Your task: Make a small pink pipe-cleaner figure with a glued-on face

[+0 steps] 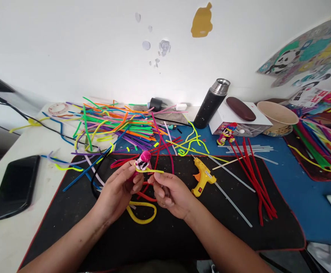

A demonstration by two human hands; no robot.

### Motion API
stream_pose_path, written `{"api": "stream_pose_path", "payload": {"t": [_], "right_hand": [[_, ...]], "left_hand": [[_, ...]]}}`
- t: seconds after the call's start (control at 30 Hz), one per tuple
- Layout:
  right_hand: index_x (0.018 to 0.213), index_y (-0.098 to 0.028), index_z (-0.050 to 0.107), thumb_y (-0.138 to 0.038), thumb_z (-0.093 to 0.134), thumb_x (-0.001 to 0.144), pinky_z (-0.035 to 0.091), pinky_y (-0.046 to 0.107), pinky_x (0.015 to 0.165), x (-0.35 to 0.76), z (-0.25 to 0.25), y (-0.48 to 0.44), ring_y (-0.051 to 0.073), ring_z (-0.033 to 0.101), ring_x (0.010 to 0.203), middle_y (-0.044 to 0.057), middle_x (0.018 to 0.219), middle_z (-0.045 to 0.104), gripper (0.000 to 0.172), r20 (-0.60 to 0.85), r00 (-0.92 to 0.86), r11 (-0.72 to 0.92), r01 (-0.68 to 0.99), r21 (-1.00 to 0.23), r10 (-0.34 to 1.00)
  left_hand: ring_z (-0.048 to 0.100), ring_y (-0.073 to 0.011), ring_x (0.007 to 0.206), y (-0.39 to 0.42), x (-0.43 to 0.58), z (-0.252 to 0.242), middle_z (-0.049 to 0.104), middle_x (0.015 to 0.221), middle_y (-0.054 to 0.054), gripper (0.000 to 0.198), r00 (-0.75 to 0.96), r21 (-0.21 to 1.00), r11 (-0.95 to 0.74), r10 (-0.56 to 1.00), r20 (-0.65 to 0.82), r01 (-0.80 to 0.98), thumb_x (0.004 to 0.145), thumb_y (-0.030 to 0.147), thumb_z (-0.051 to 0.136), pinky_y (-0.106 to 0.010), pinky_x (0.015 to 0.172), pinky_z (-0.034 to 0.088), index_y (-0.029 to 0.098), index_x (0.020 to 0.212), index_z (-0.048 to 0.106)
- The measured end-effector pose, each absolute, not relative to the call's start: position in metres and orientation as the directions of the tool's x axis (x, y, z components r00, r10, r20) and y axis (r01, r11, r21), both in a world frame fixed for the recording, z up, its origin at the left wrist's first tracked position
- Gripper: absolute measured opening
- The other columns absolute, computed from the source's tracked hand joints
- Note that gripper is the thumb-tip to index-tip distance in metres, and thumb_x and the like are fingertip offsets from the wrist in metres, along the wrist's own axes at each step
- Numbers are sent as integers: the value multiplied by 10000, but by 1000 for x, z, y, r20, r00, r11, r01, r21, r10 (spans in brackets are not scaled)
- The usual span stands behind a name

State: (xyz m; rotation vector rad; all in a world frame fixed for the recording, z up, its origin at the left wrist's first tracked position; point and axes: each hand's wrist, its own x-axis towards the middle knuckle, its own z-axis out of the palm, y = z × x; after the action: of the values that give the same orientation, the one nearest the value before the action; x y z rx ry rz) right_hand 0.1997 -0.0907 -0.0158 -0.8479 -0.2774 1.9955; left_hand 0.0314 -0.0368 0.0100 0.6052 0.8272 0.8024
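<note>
In my left hand (pixel 122 184) is a small pipe-cleaner figure (pixel 142 163) with a pink top and a black-and-white middle; the fingers hide its lower part. A yellow pipe cleaner (pixel 151 171) runs across the front of the figure. Its free end is pinched between the thumb and fingers of my right hand (pixel 171 191). Beneath both hands, a looped yellow cord (pixel 144 222) and some red pipe cleaners (pixel 147 196) lie on the black mat (pixel 165 242). To the right of my right hand rests a yellow glue gun (pixel 202 176) with a clear glue stick (pixel 233 204) behind it.
A heap of coloured pipe cleaners (pixel 120 127) lies at the back left. Behind the mat stand a black thermos (pixel 211 106), a white box (pixel 239 123) and another small figure (pixel 227 134). Red pipe cleaners (pixel 258 182) lie at right, a phone (pixel 16 187) at left.
</note>
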Motion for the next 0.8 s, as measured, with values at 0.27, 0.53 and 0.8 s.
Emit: {"api": "stream_pose_path", "payload": {"t": [0.27,0.53,0.8], "right_hand": [[911,-151,717,-474,837,835,126,211,360,197,-14,-86,27,300,340,-97,511,528,353,-465,-319,-540,-687,-486,826],[797,-178,619,-453,841,816,119,206,357,193,-13,-81,27,267,333,-109,476,499,354,-483,-311,-542,-696,-470,818],[730,-195,554,-462,851,774,118,209,359,194,-12,-80,28,286,334,-101,476,509,402,-477,-311,-545,-673,-501,822]], "left_hand": [[418,-98,569,-39,30,5,476,681,22,254,445,738,568,803,-397,-366,892,375,777,-220,521,339,162,857,645],[388,-85,555,-41,31,7,449,680,28,294,547,670,649,729,-411,-362,915,377,757,-211,503,342,160,794,601],[394,-78,545,-45,29,3,456,671,35,262,556,645,686,697,-452,-336,897,380,779,-196,495,341,151,895,649]]}}
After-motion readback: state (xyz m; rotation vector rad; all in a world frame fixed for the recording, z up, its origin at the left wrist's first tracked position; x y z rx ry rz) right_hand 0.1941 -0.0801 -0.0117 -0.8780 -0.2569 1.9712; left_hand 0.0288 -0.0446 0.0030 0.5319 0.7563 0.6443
